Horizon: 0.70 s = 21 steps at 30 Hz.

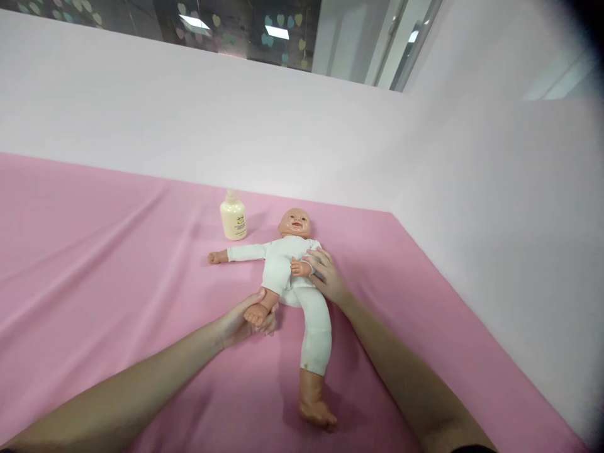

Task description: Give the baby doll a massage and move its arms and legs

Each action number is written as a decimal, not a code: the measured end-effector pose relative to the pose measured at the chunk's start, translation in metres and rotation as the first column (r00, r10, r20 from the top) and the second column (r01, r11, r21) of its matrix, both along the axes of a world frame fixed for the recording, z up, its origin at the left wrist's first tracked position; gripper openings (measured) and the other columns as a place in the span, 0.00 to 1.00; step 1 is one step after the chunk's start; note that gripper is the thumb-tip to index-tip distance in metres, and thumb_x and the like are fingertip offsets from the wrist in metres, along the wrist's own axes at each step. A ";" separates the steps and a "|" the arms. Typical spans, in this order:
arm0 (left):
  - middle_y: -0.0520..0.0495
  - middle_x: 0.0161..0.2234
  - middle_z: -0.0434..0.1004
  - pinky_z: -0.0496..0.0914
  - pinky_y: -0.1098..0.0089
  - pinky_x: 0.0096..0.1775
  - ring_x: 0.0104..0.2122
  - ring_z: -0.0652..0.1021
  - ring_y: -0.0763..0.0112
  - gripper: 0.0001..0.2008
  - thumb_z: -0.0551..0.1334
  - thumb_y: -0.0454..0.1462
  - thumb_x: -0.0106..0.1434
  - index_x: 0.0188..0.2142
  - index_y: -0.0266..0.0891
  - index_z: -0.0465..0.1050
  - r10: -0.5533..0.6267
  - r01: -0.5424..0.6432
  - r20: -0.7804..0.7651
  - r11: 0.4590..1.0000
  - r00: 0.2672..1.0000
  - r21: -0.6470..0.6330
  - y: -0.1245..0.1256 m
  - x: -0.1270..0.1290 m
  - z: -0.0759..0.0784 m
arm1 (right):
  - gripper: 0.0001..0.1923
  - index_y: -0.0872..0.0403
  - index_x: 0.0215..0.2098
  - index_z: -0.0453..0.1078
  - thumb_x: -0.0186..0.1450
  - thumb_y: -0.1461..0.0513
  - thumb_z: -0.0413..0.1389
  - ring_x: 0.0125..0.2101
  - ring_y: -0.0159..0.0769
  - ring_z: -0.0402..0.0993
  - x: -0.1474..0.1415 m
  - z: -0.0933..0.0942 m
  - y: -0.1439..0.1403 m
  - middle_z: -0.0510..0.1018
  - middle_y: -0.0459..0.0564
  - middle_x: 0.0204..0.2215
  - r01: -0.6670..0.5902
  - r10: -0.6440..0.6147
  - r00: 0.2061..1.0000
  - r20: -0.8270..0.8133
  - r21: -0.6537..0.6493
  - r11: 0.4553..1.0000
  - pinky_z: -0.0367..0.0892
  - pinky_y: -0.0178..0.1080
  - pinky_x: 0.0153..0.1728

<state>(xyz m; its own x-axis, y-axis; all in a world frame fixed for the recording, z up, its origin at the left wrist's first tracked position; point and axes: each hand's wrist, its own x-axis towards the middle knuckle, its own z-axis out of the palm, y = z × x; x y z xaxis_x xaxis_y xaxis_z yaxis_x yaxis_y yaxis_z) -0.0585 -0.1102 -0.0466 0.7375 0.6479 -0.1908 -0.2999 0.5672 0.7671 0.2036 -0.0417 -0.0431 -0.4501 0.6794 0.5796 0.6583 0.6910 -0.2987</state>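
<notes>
Head view: plastic baby doll in white cloth suit point(287, 267) lies face-up on pink cloth surface point(117, 264). Left hand point(243, 321) enters from 7 o'clock, fingers curled around doll's bare foot. Right hand point(325, 277), from 5 o'clock, rests flat, fingers loosely spread, on doll's torso. Cream plastic bottle point(233, 217) stands at doll's 10 o'clock.

On the pink cloth point(94, 264) a doll point(290, 267) in white lies face up, the left hand point(243, 321) cupping its bent foot, the right hand point(325, 274) resting on its arm, a cream bottle point(233, 217) standing just beside its head.
</notes>
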 end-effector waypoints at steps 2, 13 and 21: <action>0.54 0.14 0.60 0.61 0.64 0.32 0.18 0.62 0.71 0.26 0.50 0.57 0.61 0.31 0.35 0.67 -0.001 0.001 0.006 1.000 1.000 -0.001 0.000 0.000 -0.001 | 0.19 0.51 0.55 0.65 0.66 0.59 0.48 0.62 0.45 0.48 0.000 0.001 0.000 0.63 0.52 0.57 0.000 0.000 1.000 0.002 0.009 1.000 0.52 0.54 0.61; 0.54 0.13 0.60 0.61 0.64 0.32 0.18 0.63 0.71 0.27 0.51 0.58 0.59 0.31 0.35 0.66 0.004 -0.004 -0.013 1.000 1.000 -0.012 -0.001 0.001 0.003 | 0.19 0.50 0.54 0.65 0.65 0.59 0.49 0.62 0.46 0.48 0.000 0.000 0.001 0.64 0.51 0.57 0.010 -0.010 1.000 0.024 0.006 1.000 0.53 0.55 0.60; 0.54 0.13 0.60 0.61 0.64 0.31 0.17 0.63 0.72 0.27 0.50 0.58 0.60 0.31 0.35 0.66 0.006 -0.006 -0.011 1.000 1.000 -0.018 0.000 0.001 -0.002 | 0.18 0.49 0.53 0.67 0.66 0.58 0.49 0.62 0.46 0.48 0.000 0.002 0.000 0.64 0.50 0.57 0.011 -0.010 0.999 0.032 -0.004 1.000 0.53 0.56 0.60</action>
